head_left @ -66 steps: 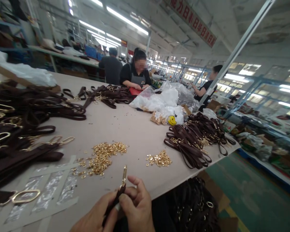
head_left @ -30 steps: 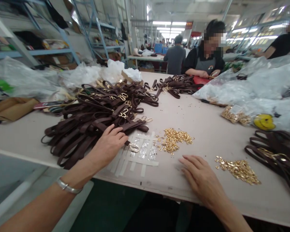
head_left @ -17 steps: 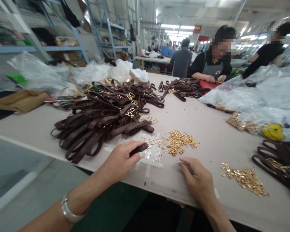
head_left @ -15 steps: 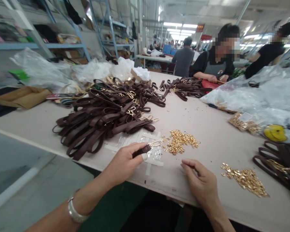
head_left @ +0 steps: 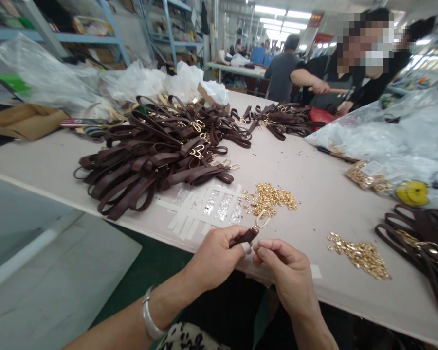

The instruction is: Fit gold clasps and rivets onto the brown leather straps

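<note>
My left hand (head_left: 215,255) is closed around a dark brown leather strap (head_left: 248,236), with a gold metal clasp (head_left: 263,219) sticking out past the fingertips. A pale covering wraps the thumb of that hand. Close beside the strap's end, my right hand (head_left: 290,267) pinches its thumb and fingers together; whatever they hold is too small to make out. Just beyond both hands lies a pile of small gold fittings (head_left: 273,197). A second heap of gold pieces (head_left: 363,255) lies to the right of my right hand.
A big heap of brown straps (head_left: 149,160) covers the table's left middle. Clear tape strips (head_left: 211,209) are stuck to the tabletop. Plastic bags (head_left: 405,126), a yellow tape measure (head_left: 412,193) and more straps (head_left: 419,233) lie right. Across the table, a person (head_left: 343,78) holds a tool.
Both hands have come together: the left moved right with the strap, and the right moved left to its end. The view has shifted slightly. The person opposite has raised one hand.
</note>
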Available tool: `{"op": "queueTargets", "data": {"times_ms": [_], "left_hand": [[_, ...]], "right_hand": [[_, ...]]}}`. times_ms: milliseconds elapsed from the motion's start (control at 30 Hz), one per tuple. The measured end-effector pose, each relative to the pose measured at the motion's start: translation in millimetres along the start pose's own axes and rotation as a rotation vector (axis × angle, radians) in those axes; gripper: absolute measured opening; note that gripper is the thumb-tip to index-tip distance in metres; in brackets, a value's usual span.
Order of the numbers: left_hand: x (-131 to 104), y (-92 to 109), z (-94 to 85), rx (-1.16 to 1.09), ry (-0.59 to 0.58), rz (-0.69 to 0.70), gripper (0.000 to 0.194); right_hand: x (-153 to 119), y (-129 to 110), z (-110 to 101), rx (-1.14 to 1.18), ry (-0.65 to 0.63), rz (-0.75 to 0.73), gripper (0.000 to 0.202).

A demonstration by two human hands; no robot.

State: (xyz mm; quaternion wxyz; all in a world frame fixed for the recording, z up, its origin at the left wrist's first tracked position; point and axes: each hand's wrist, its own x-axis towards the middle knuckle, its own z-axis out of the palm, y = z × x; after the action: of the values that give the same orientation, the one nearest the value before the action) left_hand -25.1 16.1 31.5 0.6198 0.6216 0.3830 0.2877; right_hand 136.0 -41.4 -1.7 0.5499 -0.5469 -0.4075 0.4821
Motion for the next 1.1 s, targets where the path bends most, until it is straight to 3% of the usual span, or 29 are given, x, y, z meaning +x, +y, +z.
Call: {"op": "queueTargets", "data": {"times_ms": [233,433,633,800,933,1000,1100], "left_hand": [[-3,-2,6.2,-0.015,-0.026,0.014,0.032],[-10,-1,7.6,0.221,0.017,0.142,0.035],[-18,-13,10.2,0.433,0.036,0.266,0.043],[-16,-19,20.4,0.456,0.041,0.309,0.038],[-10,-10,26.9,0.291,-0.035,0.089,0.041],[-6,-5,26.2,0.218,-0.054,-0.033,0.044],[-4,-4,21.9,0.189,-0.017,-0.081,0.045]], "right_hand": [[0,-3,2,-0.079,-0.030,0.050,0.015],[-4,2,1,-0.085,-0.044,-0.004,0.011],[-14,7,11,0.131,0.064,0.018,0.024],[-19,7,13,0.082,0.130,-0.029,0.025],[-16,0,-16,-0.197,0.137,-0.084,0.016],[-12,-5,-46,-0.488,0.217,-0.166,0.014],[-2,-6,-99,-0.954,0.379,-0.295,0.021]]}}
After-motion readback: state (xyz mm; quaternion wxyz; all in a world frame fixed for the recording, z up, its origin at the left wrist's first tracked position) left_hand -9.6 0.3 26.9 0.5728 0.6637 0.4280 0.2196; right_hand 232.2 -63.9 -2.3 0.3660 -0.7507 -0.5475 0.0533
